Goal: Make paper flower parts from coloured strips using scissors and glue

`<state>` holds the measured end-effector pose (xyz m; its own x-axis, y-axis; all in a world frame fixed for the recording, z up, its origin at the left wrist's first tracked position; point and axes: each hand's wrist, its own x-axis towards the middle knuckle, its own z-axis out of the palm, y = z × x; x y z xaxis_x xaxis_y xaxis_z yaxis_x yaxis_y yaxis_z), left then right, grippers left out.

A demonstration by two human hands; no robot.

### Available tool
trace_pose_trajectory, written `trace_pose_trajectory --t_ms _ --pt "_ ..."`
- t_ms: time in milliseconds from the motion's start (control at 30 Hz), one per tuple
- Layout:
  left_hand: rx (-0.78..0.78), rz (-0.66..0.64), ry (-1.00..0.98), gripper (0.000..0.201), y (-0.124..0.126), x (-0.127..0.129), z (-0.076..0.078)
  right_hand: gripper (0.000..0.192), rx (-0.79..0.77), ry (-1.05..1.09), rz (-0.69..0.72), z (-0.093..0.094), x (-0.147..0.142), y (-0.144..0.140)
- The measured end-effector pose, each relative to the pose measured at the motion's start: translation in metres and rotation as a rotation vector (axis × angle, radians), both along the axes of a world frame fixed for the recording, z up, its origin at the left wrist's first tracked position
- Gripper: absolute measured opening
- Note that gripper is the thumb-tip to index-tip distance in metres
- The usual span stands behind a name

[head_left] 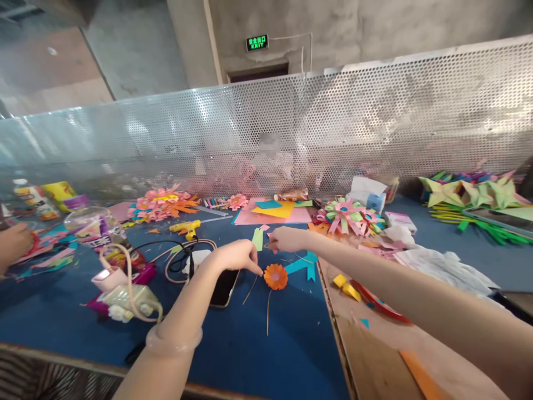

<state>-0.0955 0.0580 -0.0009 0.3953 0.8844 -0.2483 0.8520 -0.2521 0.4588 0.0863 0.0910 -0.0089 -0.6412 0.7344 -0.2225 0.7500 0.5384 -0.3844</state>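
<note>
My left hand (pixel 240 256) is closed in a pinch just left of an orange paper flower (pixel 275 276). A thin, stiff strand (pixel 250 290) slants down from its fingertips. Another thin strand (pixel 268 316) runs down from under the flower toward the near side of the table. My right hand (pixel 286 240) is closed above the flower, with its fingertips bent downward. Something small and orange shows at those fingertips, too small to name. Blue paper strips (pixel 306 265) lie to the right of the flower, and a light green paper piece (pixel 257 239) lies between the hands.
A phone (pixel 225 289) lies under my left forearm. Left of it are a yellow glue gun (pixel 185 228), cables and a clear bag. Coloured paper sheets (pixel 275 210), a pink flower cluster (pixel 164 205) and a striped paper ball (pixel 347 216) stand farther back. Another person's hand (pixel 16 245) holds red-handled scissors.
</note>
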Motion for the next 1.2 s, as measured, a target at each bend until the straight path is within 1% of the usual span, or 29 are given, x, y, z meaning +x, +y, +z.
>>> trace_pose_trajectory --t_ms 100,267,400,500,600,667,767,867,967,1100,1200 --pt "-0.005 -0.061 0.166 0.023 -0.009 0.006 0.0 0.024 0.042 -0.098 0.042 0.0 -0.009 0.0" --pt "0.033 -0.115 0.296 0.017 -0.022 0.012 0.007 0.024 0.075 -0.159 0.083 0.002 -0.004 0.002" --pt "0.014 -0.136 0.331 0.012 -0.025 0.016 0.009 0.027 0.152 -0.107 0.034 0.008 0.008 0.002" --pt "0.01 -0.134 0.309 0.01 -0.024 0.018 0.005 0.028 0.245 -0.035 -0.025 0.007 0.016 -0.011" --pt "0.014 -0.131 0.251 0.012 -0.021 0.017 0.002 0.03 0.344 0.039 -0.08 0.001 0.025 -0.036" --pt "0.009 -0.132 0.199 0.011 -0.019 0.014 0.002 0.032 0.407 0.089 -0.104 -0.006 0.03 -0.053" --pt "-0.009 -0.156 0.07 0.011 -0.015 0.008 0.008 0.031 0.525 0.187 -0.112 -0.016 0.038 -0.073" --pt "-0.041 -0.203 -0.131 0.017 -0.014 0.006 0.016 0.021 0.668 0.294 -0.088 -0.024 0.046 -0.085" --pt "-0.141 -0.223 -0.304 0.023 -0.016 0.013 0.016 0.027 0.823 0.346 0.001 -0.027 0.054 -0.091" --pt "-0.314 -0.187 -0.451 0.025 -0.018 0.027 0.004 0.028 0.967 0.33 0.222 -0.031 0.059 -0.093" --pt "-0.421 -0.161 -0.524 0.027 -0.019 0.034 -0.004 0.025 1.025 0.346 0.288 -0.038 0.06 -0.092"
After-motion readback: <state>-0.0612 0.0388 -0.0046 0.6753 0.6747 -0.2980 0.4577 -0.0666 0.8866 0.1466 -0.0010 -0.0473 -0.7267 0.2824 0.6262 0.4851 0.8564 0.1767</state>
